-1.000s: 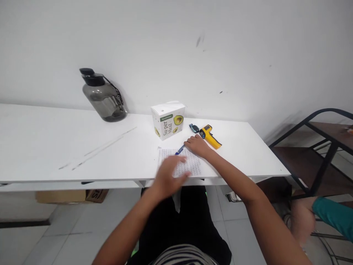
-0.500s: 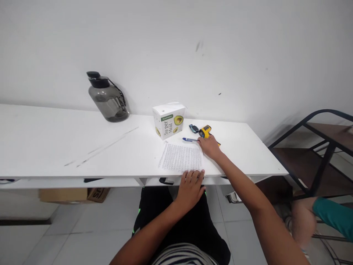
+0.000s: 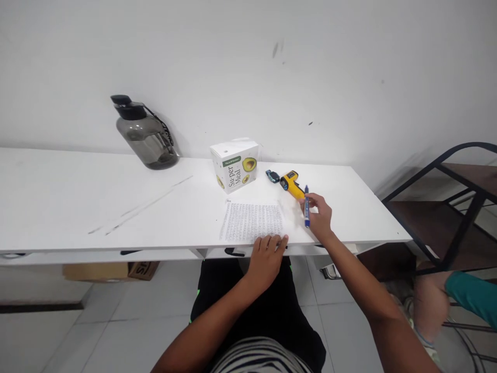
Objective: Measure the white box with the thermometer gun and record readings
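Note:
My right hand (image 3: 320, 216) pinches a blue and white marker pen (image 3: 307, 207), held upright above the desk just right of the paper. My left hand (image 3: 267, 259) lies with outstretched fingers on the desk's front edge, its fingertips at the lower edge of the sheet of paper (image 3: 252, 223). Rows of handwriting fill that sheet. Beyond the pen lies a yellow and black infrared thermometer gun (image 3: 292, 185), its handle end close to my right hand. A small dark, shiny object (image 3: 272, 176), perhaps a watch, lies left of the gun.
A white "Su-per Meal" box (image 3: 235, 167) stands behind the paper. A large grey water bottle (image 3: 145, 137) stands by the wall on the white desk (image 3: 77, 197). At right is a dark metal-framed shelf (image 3: 427, 220), with another person's leg (image 3: 430, 305) near it.
My right hand has lifted the pen off the desk and moved right and nearer to me, turning it upright. The thermometer gun is now more exposed. My left hand stays at the paper.

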The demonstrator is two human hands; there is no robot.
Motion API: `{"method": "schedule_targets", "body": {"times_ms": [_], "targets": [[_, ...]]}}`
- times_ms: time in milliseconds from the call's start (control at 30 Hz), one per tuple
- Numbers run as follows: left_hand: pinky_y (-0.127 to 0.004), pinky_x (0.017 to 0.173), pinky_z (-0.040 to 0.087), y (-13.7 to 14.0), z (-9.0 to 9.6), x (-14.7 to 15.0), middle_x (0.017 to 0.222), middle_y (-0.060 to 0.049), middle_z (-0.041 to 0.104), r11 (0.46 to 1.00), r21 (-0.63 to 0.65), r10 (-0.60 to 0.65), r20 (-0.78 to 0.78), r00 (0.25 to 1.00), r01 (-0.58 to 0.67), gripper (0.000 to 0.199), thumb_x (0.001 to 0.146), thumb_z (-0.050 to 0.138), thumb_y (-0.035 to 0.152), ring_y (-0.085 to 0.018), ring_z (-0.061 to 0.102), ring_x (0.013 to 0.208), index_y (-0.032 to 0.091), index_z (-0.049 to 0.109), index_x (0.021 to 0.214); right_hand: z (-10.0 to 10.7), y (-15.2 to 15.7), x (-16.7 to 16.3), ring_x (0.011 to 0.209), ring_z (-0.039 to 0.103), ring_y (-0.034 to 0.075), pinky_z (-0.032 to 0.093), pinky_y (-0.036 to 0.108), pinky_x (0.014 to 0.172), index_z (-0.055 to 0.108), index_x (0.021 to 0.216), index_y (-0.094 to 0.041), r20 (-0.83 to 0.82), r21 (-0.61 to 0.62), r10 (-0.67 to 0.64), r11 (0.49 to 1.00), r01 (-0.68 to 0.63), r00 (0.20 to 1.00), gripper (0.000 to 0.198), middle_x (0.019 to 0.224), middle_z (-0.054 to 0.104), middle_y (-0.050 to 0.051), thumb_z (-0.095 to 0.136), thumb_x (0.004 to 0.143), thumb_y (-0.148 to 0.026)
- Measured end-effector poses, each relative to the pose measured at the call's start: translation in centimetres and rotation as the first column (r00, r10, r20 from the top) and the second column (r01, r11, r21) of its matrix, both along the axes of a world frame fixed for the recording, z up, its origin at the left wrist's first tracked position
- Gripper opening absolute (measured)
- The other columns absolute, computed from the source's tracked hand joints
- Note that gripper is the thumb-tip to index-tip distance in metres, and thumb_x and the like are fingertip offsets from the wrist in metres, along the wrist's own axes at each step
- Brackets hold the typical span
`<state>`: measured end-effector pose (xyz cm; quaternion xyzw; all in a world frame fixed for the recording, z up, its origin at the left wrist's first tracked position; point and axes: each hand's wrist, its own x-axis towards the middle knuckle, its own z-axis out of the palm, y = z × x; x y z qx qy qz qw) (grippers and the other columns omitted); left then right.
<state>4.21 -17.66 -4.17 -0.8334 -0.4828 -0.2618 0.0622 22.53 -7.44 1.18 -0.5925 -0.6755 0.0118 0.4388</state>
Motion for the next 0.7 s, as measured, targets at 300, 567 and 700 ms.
{"method": "schedule_targets", "body": {"times_ms": [300,567,700], "targets": [[-0.040,0.073,0.044,0.8,2.3,0.7,0.095,-0.009,0.063,0.996,-0.068,0.058,-0.089,0.994,-0.064,0.037,0.089,0.048,0.011,-0.023,0.055,0.085,0.024,0.063,0.120,-1.0,-1.3,-1.6,0.050,0.040,0.011,0.037,0.024,0.051,0.050,0.094,-0.023,-0.553,-0.294,0.392,0.734,-0.612,0.735,0.025,0.064,0.050,-0.007,0.051,0.087,-0.048],[-0.037,0.077,0.043,0.5,2.4,0.2,0.092,-0.006,0.060,0.999,-0.029,0.023,-0.117,0.993,-0.026,0.035,0.090,0.052,0.011,-0.021,0.053,0.088,0.019,0.060,0.124,0.2,-1.3,-1.5,0.062,0.057,0.015,0.042,0.028,0.061,0.057,0.060,-0.020,-0.416,-0.473,0.365,0.695,-0.542,0.832,0.043,0.060,0.059,0.001,0.048,0.091,-0.048],[-0.036,0.076,0.042,0.5,2.7,0.2,0.089,-0.005,0.059,0.999,-0.031,0.027,-0.129,0.991,-0.031,0.034,0.091,0.051,0.012,-0.021,0.053,0.085,0.018,0.060,0.122,0.3,-1.6,-1.7,0.063,0.060,0.017,0.042,0.027,0.059,0.047,0.055,-0.021,-0.349,-0.481,0.366,0.720,-0.500,0.863,0.042,0.058,0.058,0.001,0.050,0.090,-0.045]]}}
